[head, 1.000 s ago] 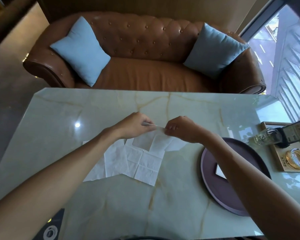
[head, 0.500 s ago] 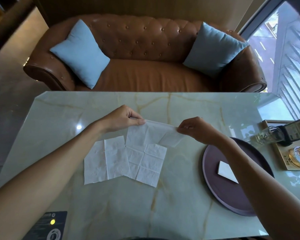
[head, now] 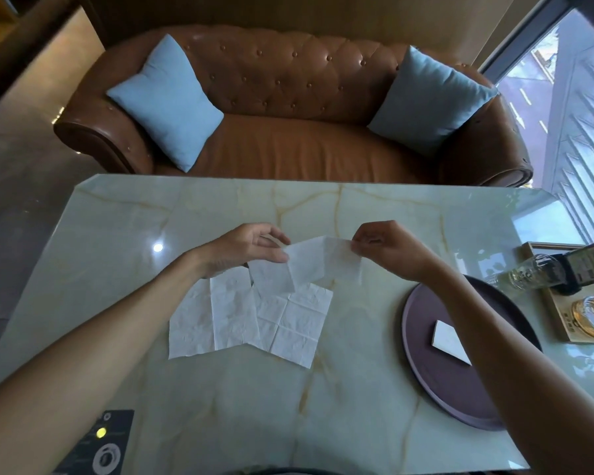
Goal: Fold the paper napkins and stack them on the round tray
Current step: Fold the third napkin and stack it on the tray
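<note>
Since a second ago the hands have drawn apart from a near-touching pinch, and the napkin between them has opened out from a bunched strip into a hanging sheet. The left hand [head: 251, 246] grips the held napkin [head: 309, 265] between thumb and fingertips at its left top corner, its other fingers loosely curled; the right hand [head: 384, 246] pinches the opposite top corner the same way. Held taut by two corners, the sheet hangs partly doubled, its lower flap drooping, probably so that edges can be matched for a fold.

Taking the round tray [head: 422, 365] as landmark: the held napkin is in the air to its left and a little farther away, over the far edge of the flat napkins [head: 254, 317], which lie spread and overlapping on the surface [head: 340, 416] well left of the tray, likely waiting their turn. One folded napkin [head: 448, 341] already lies inside the tray, partly hidden by the right forearm. A bottle [head: 528, 272] lies just beyond the tray's far right rim.
</note>
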`<state>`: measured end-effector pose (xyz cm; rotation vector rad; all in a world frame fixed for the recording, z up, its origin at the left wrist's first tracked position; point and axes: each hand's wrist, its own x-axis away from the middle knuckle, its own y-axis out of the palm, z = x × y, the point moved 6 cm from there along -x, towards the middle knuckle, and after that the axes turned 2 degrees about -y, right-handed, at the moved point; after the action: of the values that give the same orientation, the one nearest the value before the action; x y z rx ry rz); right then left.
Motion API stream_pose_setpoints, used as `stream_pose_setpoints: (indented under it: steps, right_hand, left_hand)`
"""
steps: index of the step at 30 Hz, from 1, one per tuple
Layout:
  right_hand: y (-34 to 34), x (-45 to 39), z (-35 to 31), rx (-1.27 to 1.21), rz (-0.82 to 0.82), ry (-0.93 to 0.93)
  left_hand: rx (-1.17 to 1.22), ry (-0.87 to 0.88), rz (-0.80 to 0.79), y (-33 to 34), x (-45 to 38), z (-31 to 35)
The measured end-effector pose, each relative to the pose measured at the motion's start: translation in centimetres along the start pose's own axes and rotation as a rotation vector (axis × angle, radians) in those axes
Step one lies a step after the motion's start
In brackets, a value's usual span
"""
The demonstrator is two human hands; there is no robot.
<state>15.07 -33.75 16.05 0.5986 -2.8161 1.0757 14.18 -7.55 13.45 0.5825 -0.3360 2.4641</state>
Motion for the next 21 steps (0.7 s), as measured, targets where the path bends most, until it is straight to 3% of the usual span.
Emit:
stream_pose_setpoints:
  steps: [4,9,12,15,16,21]
  right_hand:
    - [0.3,0.0,-2.0,0.03,-0.023,-0.046]
    - [0.8,1.2,-4.0,0.121,-0.08,-0.112]
    - [1.0,2.7,-4.2,-0.013,-0.165,-0.042]
    - [-1.0,2.6,-2.6,0.033,0.072,-0.055]
    - [-1.2,2.4,-1.8,0.087,0.084,-0.035]
    - [1.1,2.0,1.0,0.065,-0.09,0.109]
  left_hand:
    - [-0.072,-0.007,-0.081,4.1,-1.4,0.1]
    - [-0.109,0.023,0.036,7.3,-3.2,0.0]
    - [-0.056,0.044,0.061,8.3,-3.4,0.1]
    - [0.031,0.027,-0.005,8.9,-3.3,0.1]
    - [0.056,0.023,-0.02,9.1,-3.2,0.2]
    - [0.187,0.014,-0.058,8.9,-2.8,0.9]
